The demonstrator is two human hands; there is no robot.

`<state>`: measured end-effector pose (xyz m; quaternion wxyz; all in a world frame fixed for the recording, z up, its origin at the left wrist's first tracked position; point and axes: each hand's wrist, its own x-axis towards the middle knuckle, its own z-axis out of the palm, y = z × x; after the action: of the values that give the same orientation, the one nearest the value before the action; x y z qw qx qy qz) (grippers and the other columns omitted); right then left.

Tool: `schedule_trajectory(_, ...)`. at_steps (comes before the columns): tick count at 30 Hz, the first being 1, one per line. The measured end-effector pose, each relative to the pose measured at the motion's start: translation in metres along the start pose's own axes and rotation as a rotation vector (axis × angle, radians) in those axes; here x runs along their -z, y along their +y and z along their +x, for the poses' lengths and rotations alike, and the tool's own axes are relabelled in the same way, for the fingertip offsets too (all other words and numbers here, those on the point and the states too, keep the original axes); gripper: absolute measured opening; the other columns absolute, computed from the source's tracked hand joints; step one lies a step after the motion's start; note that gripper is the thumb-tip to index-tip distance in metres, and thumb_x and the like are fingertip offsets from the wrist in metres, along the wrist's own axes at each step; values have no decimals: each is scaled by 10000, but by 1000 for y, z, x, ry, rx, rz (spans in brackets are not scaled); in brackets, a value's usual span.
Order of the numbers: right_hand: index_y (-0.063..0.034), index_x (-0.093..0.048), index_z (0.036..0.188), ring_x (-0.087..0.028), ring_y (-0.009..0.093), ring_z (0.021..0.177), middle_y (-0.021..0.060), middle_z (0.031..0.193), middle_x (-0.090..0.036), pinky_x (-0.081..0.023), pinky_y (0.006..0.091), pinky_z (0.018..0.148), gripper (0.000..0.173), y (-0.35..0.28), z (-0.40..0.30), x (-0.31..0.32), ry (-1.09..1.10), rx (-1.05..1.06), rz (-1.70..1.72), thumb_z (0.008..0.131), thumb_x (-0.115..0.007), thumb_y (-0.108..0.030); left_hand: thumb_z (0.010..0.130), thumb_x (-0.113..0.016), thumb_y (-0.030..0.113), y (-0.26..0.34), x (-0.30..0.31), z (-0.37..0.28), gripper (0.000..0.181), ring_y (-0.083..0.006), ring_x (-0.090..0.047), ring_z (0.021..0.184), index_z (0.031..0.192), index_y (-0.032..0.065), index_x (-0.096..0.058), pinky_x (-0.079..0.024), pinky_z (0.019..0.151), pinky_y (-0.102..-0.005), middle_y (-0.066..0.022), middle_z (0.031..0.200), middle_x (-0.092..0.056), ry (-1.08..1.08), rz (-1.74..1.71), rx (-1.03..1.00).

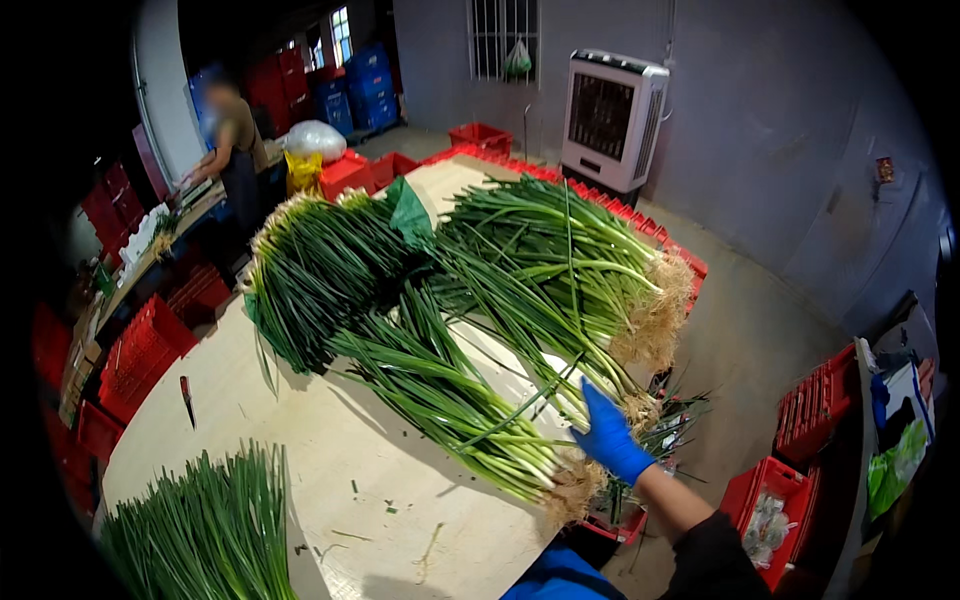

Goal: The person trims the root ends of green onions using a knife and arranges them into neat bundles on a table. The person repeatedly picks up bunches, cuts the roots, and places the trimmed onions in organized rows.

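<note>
My right hand [615,436], in a blue glove, grips a few pale stalk ends of long leafy allium greens [566,405] near their roots. Just below it lies a loose bunch of allium greens [472,412], its fibrous roots [574,487] at the table's near right edge. Beyond the hand rests a larger heap of allium greens [540,255], with tangled pale roots [660,307] facing right. A thick, dense bundle [330,255] partly wrapped in green sheeting [409,214] sits behind. My left hand is out of view.
The pale tabletop [300,442] carries a knife [187,401], scraps and another pile of greens [202,525] at lower left. Red crates [765,510] stand right, others [146,349] left. An air cooler [615,120] stands by the wall. A person [232,142] works at a far bench.
</note>
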<state>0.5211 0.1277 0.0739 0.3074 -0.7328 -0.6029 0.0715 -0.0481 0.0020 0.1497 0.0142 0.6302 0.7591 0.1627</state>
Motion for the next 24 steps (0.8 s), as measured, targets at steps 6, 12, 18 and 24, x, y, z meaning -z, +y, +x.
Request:
schedule_trajectory(6, -38, -225, 1432, -389, 386, 1235, 228, 1364, -376, -360, 461, 970, 861, 57, 25, 30, -332, 244, -263, 721, -678, -214, 820, -644, 160, 188, -110, 7, 552, -349, -502, 1118, 1287, -37, -425, -412, 968, -393, -234, 1208, -502, -344, -313, -282)
schedule_trajectory(12, -57, -266, 1427, -536, 383, 1026, 243, 1169, -519, -460, 444, 848, 777, 43, 36, -16, -541, 275, 120, 733, -610, -117, 821, -667, 325, 294, -159, 15, 718, -300, -605, 964, 1388, 19, -350, -490, 816, -399, -188, 1186, -553, -606, -389, -251)
schedule_trajectory(18, -116, -167, 1470, -581, 298, 598, 119, 681, -592, -459, 441, 525, 818, 22, 72, -9, -520, 255, -127, 753, -557, -66, 819, -674, 290, 329, -204, 45, 753, -242, -632, 832, 1408, 10, -297, -505, 750, -335, -152, 987, -632, -695, -719, 175)
schedule_trajectory(24, -83, -613, 931, -630, 345, 672, 161, 803, -645, -498, 439, 574, 167, 54, 103, -51, -504, 269, -130, 802, -601, -188, 753, -727, 359, 364, -235, 56, 922, -339, -534, 1052, 1418, -26, -218, -437, 901, -409, -259, 1207, -491, -310, -575, 100)
